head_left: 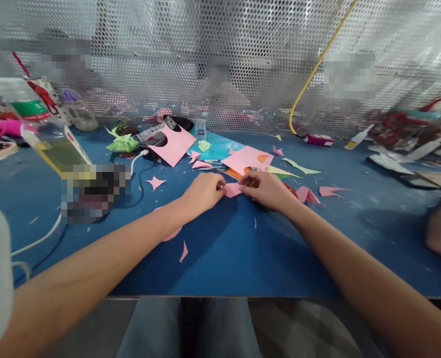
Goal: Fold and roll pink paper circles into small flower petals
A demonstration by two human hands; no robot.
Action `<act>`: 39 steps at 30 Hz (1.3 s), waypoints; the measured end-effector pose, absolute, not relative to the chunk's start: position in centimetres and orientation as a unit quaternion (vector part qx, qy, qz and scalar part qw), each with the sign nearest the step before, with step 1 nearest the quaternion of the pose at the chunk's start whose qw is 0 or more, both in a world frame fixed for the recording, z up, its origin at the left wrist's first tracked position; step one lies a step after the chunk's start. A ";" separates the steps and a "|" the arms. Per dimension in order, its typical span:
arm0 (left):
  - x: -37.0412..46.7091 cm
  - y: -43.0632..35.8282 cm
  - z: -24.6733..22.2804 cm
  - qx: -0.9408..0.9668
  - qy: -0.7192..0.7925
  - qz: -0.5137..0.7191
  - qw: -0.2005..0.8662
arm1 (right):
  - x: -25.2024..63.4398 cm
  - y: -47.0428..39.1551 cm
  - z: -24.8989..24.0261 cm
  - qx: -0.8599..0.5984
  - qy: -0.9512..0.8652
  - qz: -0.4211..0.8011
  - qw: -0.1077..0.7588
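Left hand [205, 191] and right hand [264, 190]: both pinched nearly closed, gripping opposite ends of a small pink paper piece [232, 190] at the counter [224, 263] (contact with the surface: cannot tell). Notched pink sheet [243, 158] lies just beyond. Pink star-shaped scrap [156, 183] left of the left hand; narrow pink sliver [183, 252] nearer the front edge.

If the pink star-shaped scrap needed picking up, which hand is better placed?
Probably the left hand: the scrap lies to its left, and the right hand is farther off. Both hold a small pink paper.
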State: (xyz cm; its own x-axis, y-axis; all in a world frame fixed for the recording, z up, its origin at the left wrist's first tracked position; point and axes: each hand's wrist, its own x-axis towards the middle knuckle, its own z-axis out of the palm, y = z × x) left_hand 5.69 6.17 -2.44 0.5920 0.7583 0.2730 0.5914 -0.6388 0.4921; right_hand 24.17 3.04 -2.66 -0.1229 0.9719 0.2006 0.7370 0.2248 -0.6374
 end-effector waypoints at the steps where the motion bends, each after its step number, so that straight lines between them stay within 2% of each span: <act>1: 5.6 6.3 -2.6 0.877 0.385 0.229 0.171 | 24.1 3.1 -2.7 -0.593 -0.728 0.181 0.292; 10: 5.5 6.7 -2.4 0.926 0.322 0.158 0.121 | 23.7 3.1 -2.6 -0.584 -0.768 0.112 0.237; 22: 5.3 6.0 -1.4 0.962 0.261 0.058 0.063 | 24.0 2.6 -2.4 -0.556 -0.797 0.126 0.199; 25: 4.7 6.1 -0.4 0.958 0.277 0.037 0.070 | 24.0 2.5 -2.5 -0.554 -0.799 0.123 0.199; 29: 2.0 5.8 3.3 0.931 0.356 -0.011 0.077 | 23.9 2.4 -2.6 -0.558 -0.795 0.116 0.209; 33: -1.0 4.1 6.6 0.842 0.475 -0.232 0.107 | 23.1 1.9 -1.7 -0.565 -0.783 0.074 0.250; 36: -1.9 2.9 6.9 0.823 0.488 -0.267 0.114 | 21.1 0.9 -0.5 -0.525 -0.795 0.014 0.304; 39: -2.4 2.9 6.1 0.826 0.480 -0.268 0.126 | 18.4 -0.2 0.1 -0.436 -0.853 0.015 0.285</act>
State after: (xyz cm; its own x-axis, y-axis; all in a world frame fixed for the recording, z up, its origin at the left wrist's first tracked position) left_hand -2.35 2.86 6.14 0.3958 0.7251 -0.5635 0.8598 -0.5082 -0.0499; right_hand 18.42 -0.24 0.06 -0.4562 0.7532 0.4739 0.7362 0.6186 -0.2745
